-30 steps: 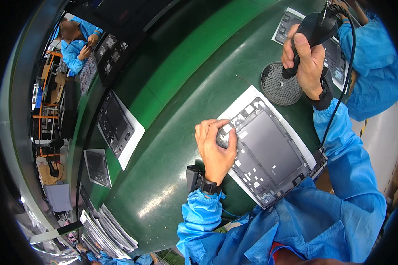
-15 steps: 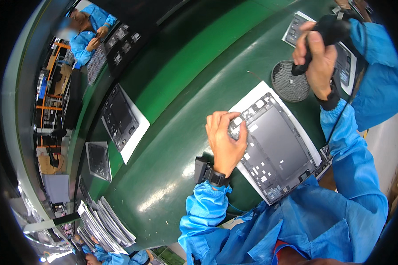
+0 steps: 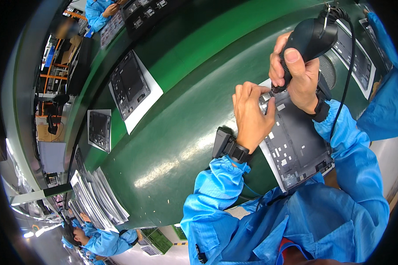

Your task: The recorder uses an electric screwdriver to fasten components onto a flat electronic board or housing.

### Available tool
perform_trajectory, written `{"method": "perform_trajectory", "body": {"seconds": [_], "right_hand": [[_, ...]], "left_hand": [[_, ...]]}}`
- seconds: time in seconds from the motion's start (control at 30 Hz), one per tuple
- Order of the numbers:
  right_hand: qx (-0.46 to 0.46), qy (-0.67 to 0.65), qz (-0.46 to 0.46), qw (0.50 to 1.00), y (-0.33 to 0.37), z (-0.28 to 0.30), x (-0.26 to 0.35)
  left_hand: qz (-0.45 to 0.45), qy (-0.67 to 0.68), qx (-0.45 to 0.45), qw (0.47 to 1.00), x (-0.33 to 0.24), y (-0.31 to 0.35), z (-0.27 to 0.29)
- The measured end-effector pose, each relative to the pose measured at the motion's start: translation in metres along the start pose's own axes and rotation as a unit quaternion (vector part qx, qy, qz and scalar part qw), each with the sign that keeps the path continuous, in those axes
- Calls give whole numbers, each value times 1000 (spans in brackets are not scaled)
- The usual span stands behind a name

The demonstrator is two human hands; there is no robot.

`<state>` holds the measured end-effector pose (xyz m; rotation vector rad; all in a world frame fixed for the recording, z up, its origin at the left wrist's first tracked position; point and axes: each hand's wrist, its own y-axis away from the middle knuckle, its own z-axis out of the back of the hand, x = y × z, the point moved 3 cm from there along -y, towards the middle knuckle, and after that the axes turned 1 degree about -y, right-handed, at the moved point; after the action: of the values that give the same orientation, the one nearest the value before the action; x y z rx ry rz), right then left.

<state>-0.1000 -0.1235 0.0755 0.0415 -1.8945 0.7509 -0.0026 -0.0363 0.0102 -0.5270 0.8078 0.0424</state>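
Note:
A dark grey tablet back shell (image 3: 303, 132), dotted with small white pads, lies on a white sheet (image 3: 271, 164) in front of me. My left hand (image 3: 253, 115) grips the shell's far left corner between thumb and fingers; what lies under the fingertips is partly hidden. In my right hand (image 3: 296, 77) is a black corded electric screwdriver (image 3: 311, 39), its body tilted and its tip down at that same corner, close to my left fingertips. The exact point of contact is hidden. Past my right wrist, a round grey textured dish (image 3: 328, 73) shows in part.
More tablet shells on white sheets lie at the left (image 3: 130, 84) and far right (image 3: 353, 53). A stack of sheet-backed pieces (image 3: 97, 198) stands at the lower left. The screwdriver's black cable (image 3: 350, 75) hangs past my right forearm. Co-workers in blue sit at the upper left, lower left and right.
My right hand has brought the screwdriver from above the round dish leftward and down to the shell's corner. My left hand stays at that corner, and the whole view has shifted.

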Motion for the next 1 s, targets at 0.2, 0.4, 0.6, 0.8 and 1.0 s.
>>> {"method": "perform_trajectory", "body": {"seconds": [0.2, 0.4, 0.6, 0.8, 1.0], "right_hand": [[-9, -46, 22, 999, -1, 0, -2], [-15, -40, 14, 999, 0, 1, -4], [-19, -40, 14, 999, 1, 0, -5], [-13, -35, 17, 999, 0, -1, -5], [5, -31, 24, 999, 2, -3, -7]], "left_hand": [[4, 5, 2, 1000, 1, 1, 1], [-3, 10, -5, 1000, 1, 1, 1], [0, 8, -4, 1000, 1, 1, 0], [-1, 10, -8, 1000, 1, 1, 1], [-2, 19, 1, 1000, 2, 0, 0]]}}
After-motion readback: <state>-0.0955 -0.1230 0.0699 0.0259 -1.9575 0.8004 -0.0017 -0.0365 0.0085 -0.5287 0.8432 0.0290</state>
